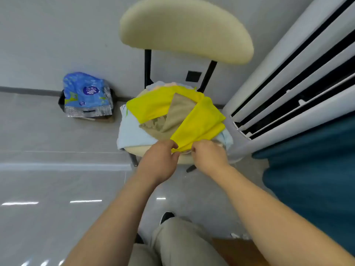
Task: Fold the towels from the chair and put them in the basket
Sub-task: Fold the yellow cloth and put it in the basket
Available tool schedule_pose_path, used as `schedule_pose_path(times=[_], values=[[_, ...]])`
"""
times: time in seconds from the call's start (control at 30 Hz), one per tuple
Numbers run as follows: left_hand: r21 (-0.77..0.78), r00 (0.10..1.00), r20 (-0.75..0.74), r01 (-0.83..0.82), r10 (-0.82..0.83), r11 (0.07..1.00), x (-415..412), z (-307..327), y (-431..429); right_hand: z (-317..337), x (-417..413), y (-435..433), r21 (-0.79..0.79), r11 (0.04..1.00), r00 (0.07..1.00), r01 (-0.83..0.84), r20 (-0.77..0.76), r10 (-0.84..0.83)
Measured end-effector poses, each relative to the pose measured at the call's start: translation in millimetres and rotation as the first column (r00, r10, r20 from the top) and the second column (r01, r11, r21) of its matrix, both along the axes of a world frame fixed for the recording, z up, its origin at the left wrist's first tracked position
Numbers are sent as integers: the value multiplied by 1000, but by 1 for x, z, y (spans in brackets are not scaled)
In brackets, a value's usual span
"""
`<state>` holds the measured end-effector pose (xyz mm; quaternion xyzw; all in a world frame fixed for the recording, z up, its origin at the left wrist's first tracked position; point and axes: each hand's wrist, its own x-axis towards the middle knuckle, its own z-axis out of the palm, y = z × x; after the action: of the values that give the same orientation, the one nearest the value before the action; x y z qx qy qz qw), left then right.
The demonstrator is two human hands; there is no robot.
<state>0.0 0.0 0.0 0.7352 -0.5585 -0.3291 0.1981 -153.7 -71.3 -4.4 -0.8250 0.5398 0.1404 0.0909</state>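
Note:
A cream chair [184, 29] with black legs stands in front of me, its seat piled with towels. On top lies a yellow towel [199, 123], draped over a beige towel [176, 114]. A pale blue towel [132, 133] hangs off the seat's left side, and more light cloth shows at the back. My left hand [161, 160] and my right hand [209, 158] both pinch the near edge of the yellow towel at the seat's front, close together. No basket is in view.
A blue plastic package [86, 95] sits on a dark bin by the wall, left of the chair. A white louvred standing unit [288, 83] rises right of the chair. A dark teal cloth [311, 169] hangs at the right. My leg [176, 244] is below.

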Motion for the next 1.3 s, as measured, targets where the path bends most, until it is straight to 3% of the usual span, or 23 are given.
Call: schedule_pose_path(times=[0.13,0.27,0.47,0.63,0.93,1.1,1.3], values=[[-150,993,-21,-119,117,982,-9,-50,-2,-50,-3,-7,-162,979,989,125,95,-111],[-269,962,-59,-274,268,924,-29,-94,2,-80,-19,-11,-253,956,969,146,229,-87],[-304,897,-118,-441,426,844,-67,-106,20,-82,-51,2,-211,960,926,185,365,-98],[-355,940,137,-247,311,902,-78,-87,38,-59,-51,5,-158,956,856,247,498,-139],[-278,933,343,-15,113,961,-75,-96,22,-51,-54,-20,-180,964,848,199,525,-77],[-227,888,444,-12,115,974,-72,-111,-10,-80,-79,-40,-187,963,832,193,552,-60],[-223,893,387,-151,229,963,-59,-131,-26,-101,-69,-49,-137,978,869,157,489,-71]])
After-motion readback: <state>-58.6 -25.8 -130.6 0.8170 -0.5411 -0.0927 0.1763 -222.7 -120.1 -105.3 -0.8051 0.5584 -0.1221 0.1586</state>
